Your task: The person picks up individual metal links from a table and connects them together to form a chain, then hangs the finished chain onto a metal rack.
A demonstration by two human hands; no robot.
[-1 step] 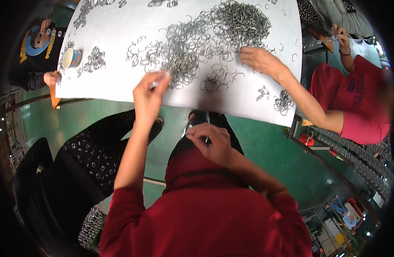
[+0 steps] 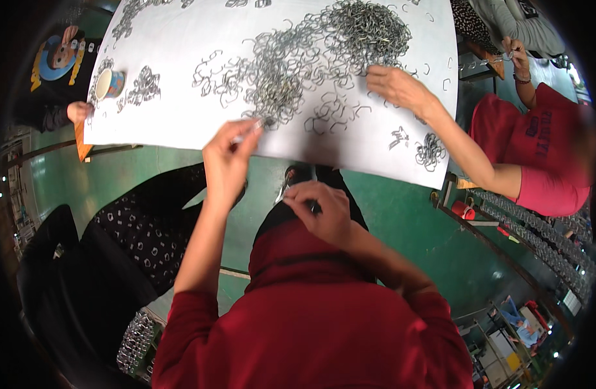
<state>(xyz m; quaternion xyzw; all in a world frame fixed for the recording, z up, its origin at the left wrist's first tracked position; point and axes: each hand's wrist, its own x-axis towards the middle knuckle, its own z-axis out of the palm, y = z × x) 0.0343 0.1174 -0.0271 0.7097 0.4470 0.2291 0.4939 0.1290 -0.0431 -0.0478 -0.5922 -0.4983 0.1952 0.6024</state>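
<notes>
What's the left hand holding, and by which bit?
The left hand pinches a small, shiny, silvery piece; too blurred to tell by which part.

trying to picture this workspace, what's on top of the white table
Resting there: a big sprawling heap of curved metal pieces, smaller clusters around it, and a cup at the left. The tabletop beneath the heap and the pieces buried deepest are covered.

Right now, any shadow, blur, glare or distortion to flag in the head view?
Head view throughout: soft dark shadow on the flat white tabletop, near edge, mid-width; wearer's bare right forearm looks smeared, likely motion; tabletop's near edge bows, picture corners black; pale glare on the glossy green floor, left side; single pieces hard to separate in the dense heap of curved grey metal pieces.
</notes>
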